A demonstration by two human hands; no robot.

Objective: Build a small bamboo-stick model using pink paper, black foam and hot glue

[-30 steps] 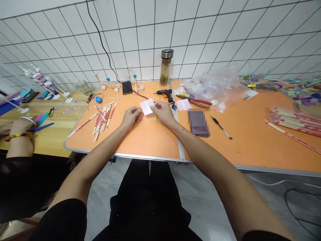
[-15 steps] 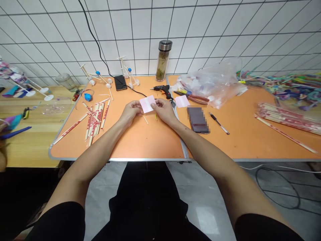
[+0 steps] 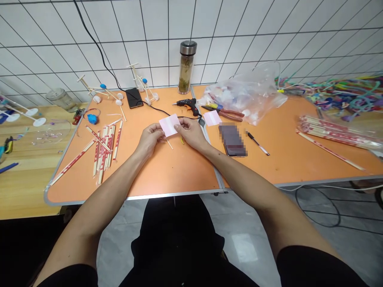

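Between my two hands is a small pink square of paper [image 3: 169, 125] with a paler band across its middle. The fingers of my left hand [image 3: 150, 137] pinch its left edge. My right hand [image 3: 191, 132] grips its right edge, thumb on top. Below the paper, a thin pale stick [image 3: 170, 144] and a small yellow piece [image 3: 182, 140] lie on the orange table [image 3: 167, 175]. A second pink paper [image 3: 212, 118] rests just right of my right hand. Behind the hands lies a black glue gun [image 3: 187, 104] with its cord.
Wrapped chopsticks [image 3: 103, 153] lie at left, with stick models [image 3: 110, 91] behind them. A phone [image 3: 134, 98], glass tea bottle [image 3: 186, 67], pliers [image 3: 230, 114], plastic bag [image 3: 248, 93], another phone [image 3: 232, 139], pen [image 3: 257, 143] and colourful pipe cleaners [image 3: 347, 95] stand or lie around.
The camera view has turned slightly, so the table's things appear shifted left. Both hands keep hold of the pink paper, which is tilted a little differently.
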